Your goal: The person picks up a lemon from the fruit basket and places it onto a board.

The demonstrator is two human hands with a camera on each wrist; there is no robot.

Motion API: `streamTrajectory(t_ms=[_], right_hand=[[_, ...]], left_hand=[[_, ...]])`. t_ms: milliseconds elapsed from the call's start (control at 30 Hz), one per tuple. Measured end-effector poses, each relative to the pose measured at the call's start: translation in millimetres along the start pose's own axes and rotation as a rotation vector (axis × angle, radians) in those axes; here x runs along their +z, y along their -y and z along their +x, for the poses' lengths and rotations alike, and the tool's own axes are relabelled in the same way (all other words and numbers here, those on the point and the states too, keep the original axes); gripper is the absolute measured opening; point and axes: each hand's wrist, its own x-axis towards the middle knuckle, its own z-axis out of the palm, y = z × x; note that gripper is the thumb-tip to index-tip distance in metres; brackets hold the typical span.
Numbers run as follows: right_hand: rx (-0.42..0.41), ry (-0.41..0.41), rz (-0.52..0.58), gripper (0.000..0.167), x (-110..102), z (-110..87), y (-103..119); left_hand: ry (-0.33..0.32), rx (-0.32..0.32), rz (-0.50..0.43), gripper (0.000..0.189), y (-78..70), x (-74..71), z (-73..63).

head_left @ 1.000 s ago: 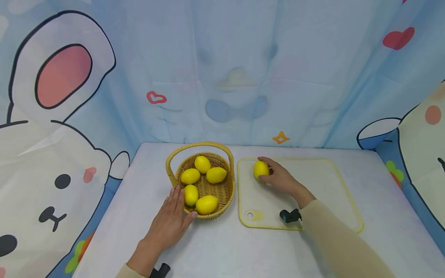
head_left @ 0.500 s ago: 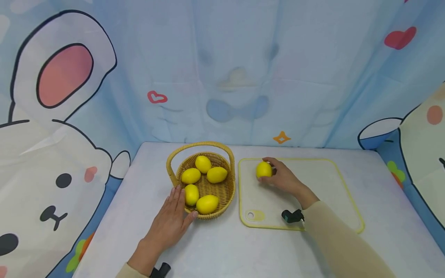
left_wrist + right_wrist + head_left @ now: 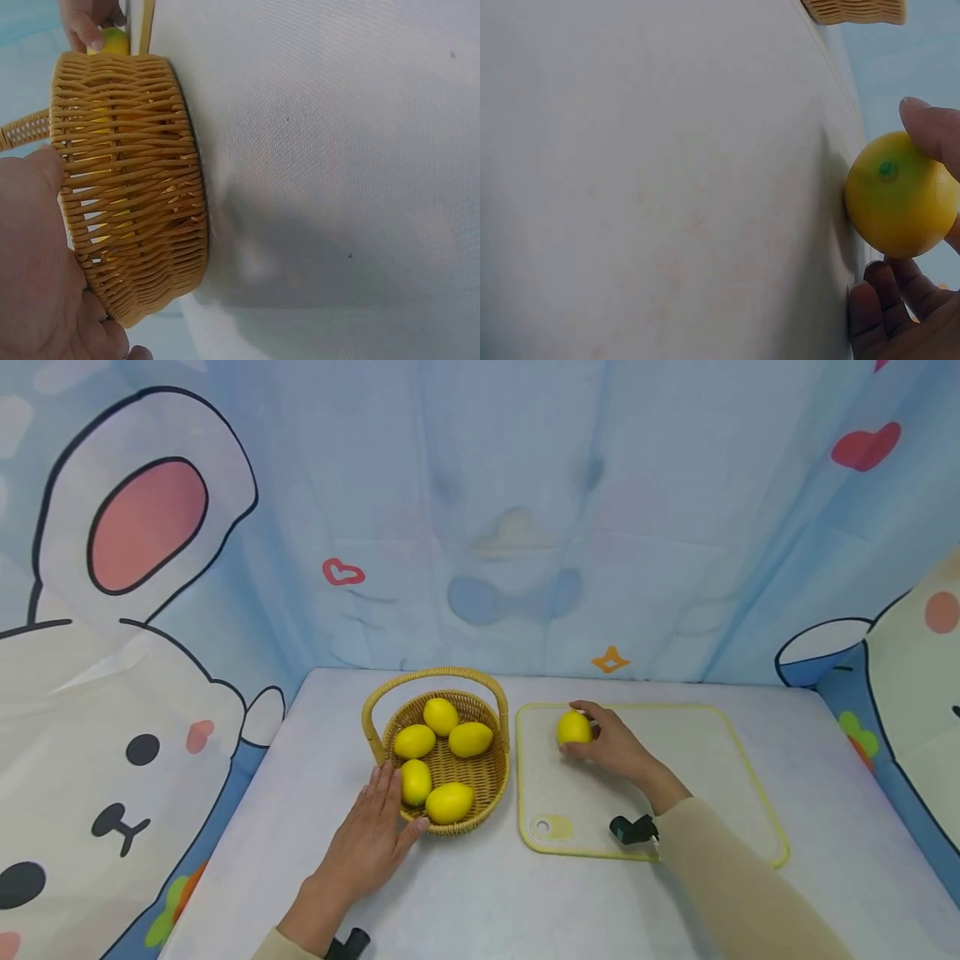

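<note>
On the left part of a white cutting board [image 3: 690, 739] with a yellow edge, my right hand [image 3: 621, 750] holds a yellow lemon [image 3: 573, 728] between thumb and fingers. The right wrist view shows the greenish stem end of this lemon [image 3: 889, 202] close over the board. My left hand [image 3: 363, 847] rests with straight fingers against the near left side of a wicker basket [image 3: 487, 777], its thumb at the front rim. Inside the basket lie several lemons [image 3: 449, 802], spread around the woven bottom. From the left wrist, the basket's woven side [image 3: 135, 180] mostly hides them.
The basket's arched handle [image 3: 442, 672] stands upright at its back. Behind the white-covered table [image 3: 480, 902] hangs a blue printed curtain [image 3: 517, 485]. Black camera pieces [image 3: 633, 829] sit at both wrists.
My right hand and its lemon have shifted slightly to the right over the board. The left hand stays against the basket, and the lemons inside keep their places.
</note>
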Motion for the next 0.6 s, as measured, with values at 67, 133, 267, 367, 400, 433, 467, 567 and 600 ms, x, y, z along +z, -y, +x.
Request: streamTrajectory(t_ms=[67,133,267,367,400,433,467,567,600], right_hand=[[0.003,0.001,0.004,0.084,-0.4,-0.6,0.0],[0.007,0.001,0.005,0.085,-0.8,-1.0,-0.1],[0.016,0.001,0.005,0.087,-1.2,-1.2,-0.4],[0.024,0.000,0.006,0.088,-1.2,-1.0,-1.3],[0.025,0.000,0.008,0.089,-1.1,-1.0,-1.6],[0.025,0.000,0.009,0.089,-1.1,-0.8,-2.1],[0.027,0.000,0.010,0.089,-1.1,-0.7,-2.5],[0.026,-0.003,0.015,0.090,-1.1,-0.9,-3.0],[0.024,-0.007,0.019,0.090,-1.3,-1.3,-2.8]], left_hand=[[-0.004,0.001,0.002,0.091,0.3,0.5,-0.1],[-0.006,0.002,0.001,0.091,0.5,0.7,-0.1],[-0.008,0.002,-0.005,0.091,0.3,0.7,0.2],[-0.011,0.003,-0.008,0.091,0.3,0.8,0.1],[-0.011,0.003,-0.007,0.091,0.4,1.0,0.1],[-0.013,0.004,-0.007,0.091,0.5,1.3,0.1],[-0.014,0.004,-0.008,0.091,0.7,1.5,0.1],[-0.019,0.005,-0.006,0.091,1.1,2.3,0.2],[-0.021,0.006,-0.006,0.091,1.1,2.6,0.2]])
